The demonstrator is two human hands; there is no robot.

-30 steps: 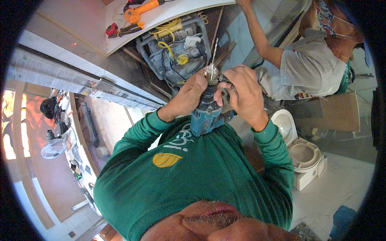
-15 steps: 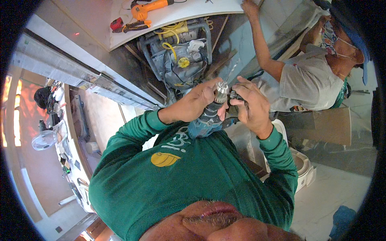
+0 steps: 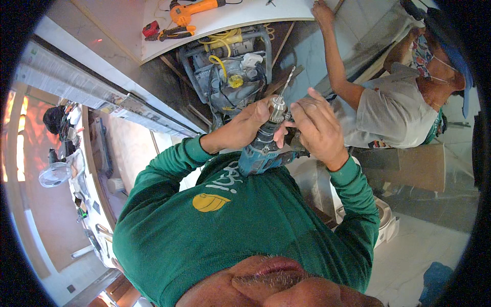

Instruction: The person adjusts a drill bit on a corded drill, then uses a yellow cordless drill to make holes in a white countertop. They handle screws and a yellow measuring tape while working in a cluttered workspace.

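Note:
A blue and black power drill rests against my green shirt, its metal chuck tilted up and away from me. A long thin drill bit stands in the chuck. My left hand is wrapped round the drill's front end, thumb beside the chuck and fingertips showing on the far side. Close to the chuck's right side, my right hand has its fingers bent and drawn together on a small dark chuck key, mostly hidden behind them.
Ahead is a white board with an orange power tool and orange-black pliers. Below it stands a framed machine with a yellow hose. At right, a person in grey reaches to the board. A white toilet stands at lower right.
The drill bit has tipped slightly left and its tip is higher in view. My right fingers have turned at the chuck, covering the dark key that showed before. My left hand keeps its hold.

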